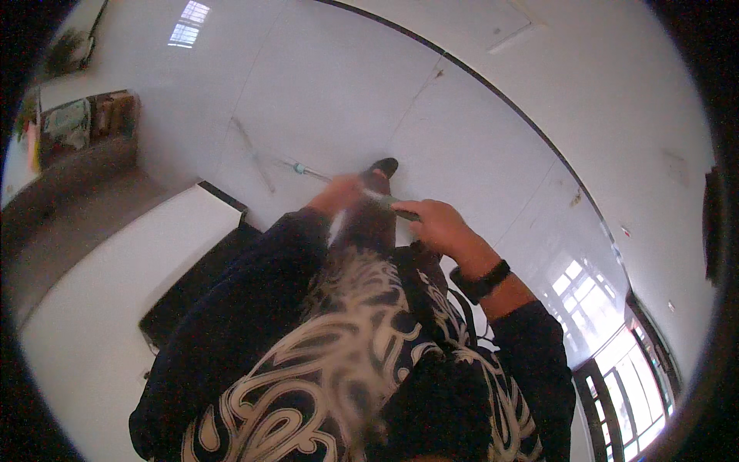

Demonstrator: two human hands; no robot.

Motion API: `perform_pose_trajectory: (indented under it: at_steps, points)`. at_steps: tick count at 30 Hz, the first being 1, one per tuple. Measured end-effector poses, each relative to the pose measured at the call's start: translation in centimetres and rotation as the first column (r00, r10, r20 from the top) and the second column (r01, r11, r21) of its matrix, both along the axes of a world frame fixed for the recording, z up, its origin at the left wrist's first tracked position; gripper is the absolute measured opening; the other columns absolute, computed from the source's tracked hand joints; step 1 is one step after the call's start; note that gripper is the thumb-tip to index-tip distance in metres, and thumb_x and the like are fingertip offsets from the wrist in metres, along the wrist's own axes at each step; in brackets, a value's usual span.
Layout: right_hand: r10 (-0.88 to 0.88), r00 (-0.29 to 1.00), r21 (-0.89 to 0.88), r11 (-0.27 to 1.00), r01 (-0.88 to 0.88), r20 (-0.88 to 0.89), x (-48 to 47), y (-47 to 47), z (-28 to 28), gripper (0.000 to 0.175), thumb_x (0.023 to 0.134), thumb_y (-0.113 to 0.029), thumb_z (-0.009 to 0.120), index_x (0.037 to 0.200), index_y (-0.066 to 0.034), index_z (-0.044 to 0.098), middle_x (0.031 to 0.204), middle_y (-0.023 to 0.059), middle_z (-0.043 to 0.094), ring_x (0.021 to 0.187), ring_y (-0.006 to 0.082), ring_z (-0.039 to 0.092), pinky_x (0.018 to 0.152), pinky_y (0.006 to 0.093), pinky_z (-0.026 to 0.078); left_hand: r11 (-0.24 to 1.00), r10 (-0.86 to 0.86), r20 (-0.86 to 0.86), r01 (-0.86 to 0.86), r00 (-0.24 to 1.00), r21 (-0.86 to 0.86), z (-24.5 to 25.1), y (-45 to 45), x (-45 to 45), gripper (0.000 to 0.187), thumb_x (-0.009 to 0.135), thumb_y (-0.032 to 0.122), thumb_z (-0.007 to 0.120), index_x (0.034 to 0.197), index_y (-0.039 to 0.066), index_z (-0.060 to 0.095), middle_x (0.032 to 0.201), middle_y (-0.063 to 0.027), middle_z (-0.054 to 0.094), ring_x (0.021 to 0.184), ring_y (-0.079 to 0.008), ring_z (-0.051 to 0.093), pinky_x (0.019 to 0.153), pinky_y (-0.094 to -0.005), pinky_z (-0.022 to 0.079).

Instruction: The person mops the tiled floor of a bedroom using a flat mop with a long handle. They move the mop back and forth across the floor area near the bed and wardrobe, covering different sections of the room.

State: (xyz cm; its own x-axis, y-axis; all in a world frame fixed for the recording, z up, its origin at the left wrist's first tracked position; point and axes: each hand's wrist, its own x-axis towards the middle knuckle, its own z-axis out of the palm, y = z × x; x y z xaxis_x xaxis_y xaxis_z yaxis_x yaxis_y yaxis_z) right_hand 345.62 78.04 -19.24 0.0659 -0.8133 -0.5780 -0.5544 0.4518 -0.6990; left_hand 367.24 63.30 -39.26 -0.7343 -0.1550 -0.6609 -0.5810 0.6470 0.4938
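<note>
A long-handled floor tool (314, 174), a mop or squeegee, runs across in front of me. Its thin, blurred crosswise head (254, 155) is at the pale tiled floor, left of my foot, and a teal joint sits partway along the pole. My left hand (340, 193), smeared by motion, is closed around the pole. On the green and dark grip end, my right hand (441, 225) is wrapped with a finger stretched along it; a black band circles that wrist. Below the hands are my patterned clothing and one dark shoe (387, 167).
To the left stands a white piece of furniture (156, 231) with dark edging, beside a black item. Farther left is a shelf unit (135, 115) holding several things. A dark skirting strip (496, 92) borders the wall ahead and to the right. A bright window (632, 398) is at lower right.
</note>
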Motion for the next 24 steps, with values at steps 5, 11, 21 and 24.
perform_pose_trajectory:
  at_steps: [5,11,21,24]
  points:
    - [-0.235,0.969,0.102,0.969,0.227,0.076,-4.4,10.3,2.1,0.049,0.081,-0.003,0.059,0.129,-0.0143,0.061,0.118,0.0187,0.065,0.105,0.0317,0.064,0.092,0.0379,0.048,0.994,0.010,-0.175,-0.028,0.985,-0.104,-1.0,8.8,-6.4,0.016,0.074,0.019,0.065,0.084,0.007,0.067,0.088,-0.0133,0.067,0.088,-0.0360,0.066,0.077,-0.0473,0.052]
    - [-0.475,0.879,0.177,0.869,0.462,0.035,-7.8,27.1,5.4,0.054,0.081,0.002,0.059,0.133,-0.0113,0.057,0.127,0.0172,0.062,0.113,0.0275,0.061,0.099,0.0335,0.044,0.967,-0.235,-0.431,0.166,0.871,-0.193,-1.7,23.9,-16.5,0.007,0.074,0.013,0.069,0.079,0.008,0.067,0.081,-0.0124,0.065,0.089,-0.0352,0.062,0.072,-0.0638,0.050]
    - [-0.698,0.695,0.346,0.618,0.706,-0.173,-10.3,45.3,13.3,0.054,0.082,0.001,0.058,0.135,-0.0092,0.057,0.115,0.0098,0.062,0.096,0.0184,0.056,0.086,0.0303,0.046,0.955,-0.263,-0.561,0.132,0.785,-0.264,5.8,43.7,-25.4,0.015,0.074,0.023,0.069,0.074,0.010,0.062,0.074,-0.0076,0.061,0.079,-0.0302,0.062,0.057,-0.0593,0.044]
    - [-0.717,0.697,0.321,0.653,0.686,-0.031,-10.9,45.1,13.2,0.051,0.083,0.002,0.059,0.135,-0.0038,0.055,0.135,0.0157,0.058,0.124,0.0256,0.055,0.106,0.0359,0.041,0.975,-0.223,-0.492,0.179,0.842,-0.135,6.6,41.9,-25.7,0.015,0.077,0.020,0.067,0.085,0.007,0.065,0.084,-0.0123,0.065,0.090,-0.0352,0.062,0.067,-0.0727,0.042]
